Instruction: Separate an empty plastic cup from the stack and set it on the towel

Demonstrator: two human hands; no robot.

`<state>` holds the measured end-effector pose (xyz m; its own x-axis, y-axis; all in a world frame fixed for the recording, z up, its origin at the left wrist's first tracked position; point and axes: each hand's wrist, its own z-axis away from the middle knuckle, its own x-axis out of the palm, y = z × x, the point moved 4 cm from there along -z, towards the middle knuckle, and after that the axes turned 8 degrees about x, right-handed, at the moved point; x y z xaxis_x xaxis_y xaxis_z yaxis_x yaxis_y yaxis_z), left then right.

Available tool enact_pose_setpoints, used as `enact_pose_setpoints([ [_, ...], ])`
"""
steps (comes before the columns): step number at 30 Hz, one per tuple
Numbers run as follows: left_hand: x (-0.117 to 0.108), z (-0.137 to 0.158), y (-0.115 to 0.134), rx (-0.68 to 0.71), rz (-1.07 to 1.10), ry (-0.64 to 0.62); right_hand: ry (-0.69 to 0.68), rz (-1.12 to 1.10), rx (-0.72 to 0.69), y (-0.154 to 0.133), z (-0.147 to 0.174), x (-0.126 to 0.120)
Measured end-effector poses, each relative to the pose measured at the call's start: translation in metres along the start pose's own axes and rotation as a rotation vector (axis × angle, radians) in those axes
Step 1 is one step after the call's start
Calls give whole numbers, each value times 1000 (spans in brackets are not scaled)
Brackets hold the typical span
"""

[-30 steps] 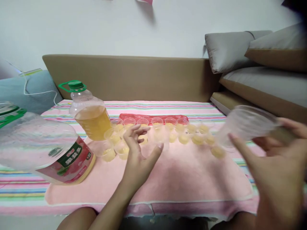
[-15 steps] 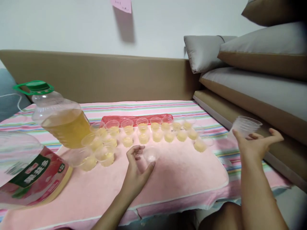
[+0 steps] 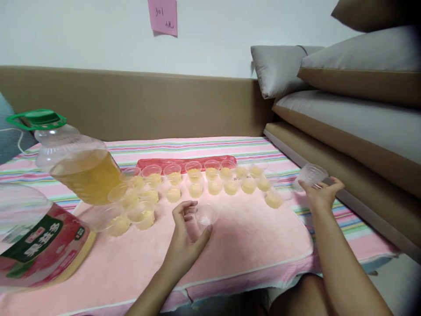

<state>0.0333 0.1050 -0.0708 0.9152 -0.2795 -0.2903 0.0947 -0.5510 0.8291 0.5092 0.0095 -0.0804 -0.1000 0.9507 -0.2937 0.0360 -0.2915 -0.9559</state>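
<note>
Looks like a home, prob. living rm or bedrm; can't tell which. Main clue: long brown padded backrest (image 3: 164,107) at 12 o'clock, plain pale wall (image 3: 223,44) behind it. Approx. 2 to 3 o'clock, a stack of big grey-&-brown cushions (image 3: 355,109), w/ a smaller grey pillow (image 3: 279,72) nr 1 o'clock. Striped cloth (image 3: 256,151) covers the low surface in front, w/ a pink mat (image 3: 250,241) on top at 6 o'clock: household textiles. Handwritten pink note (image 3: 163,17) stuck on wall, 11 o'clock. White cable (image 3: 20,142) & blue fabric (image 3: 6,116) approx. 9 o'clock. Pale flr (image 3: 391,281) at 4 o'clock.
</note>
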Motion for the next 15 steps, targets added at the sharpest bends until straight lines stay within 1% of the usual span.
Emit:
enact_pose_setpoints([
  [4, 0, 2, 0, -10, -16, -18, -20, 13, 9, 6, -1, 3],
  [10, 4, 4, -3, -25, -26, -51, -7, 45, 6, 9, -3, 7],
  [15, 3, 6, -1, -36, -41, -52, -3, 68, -15, 9, -3, 8],
])
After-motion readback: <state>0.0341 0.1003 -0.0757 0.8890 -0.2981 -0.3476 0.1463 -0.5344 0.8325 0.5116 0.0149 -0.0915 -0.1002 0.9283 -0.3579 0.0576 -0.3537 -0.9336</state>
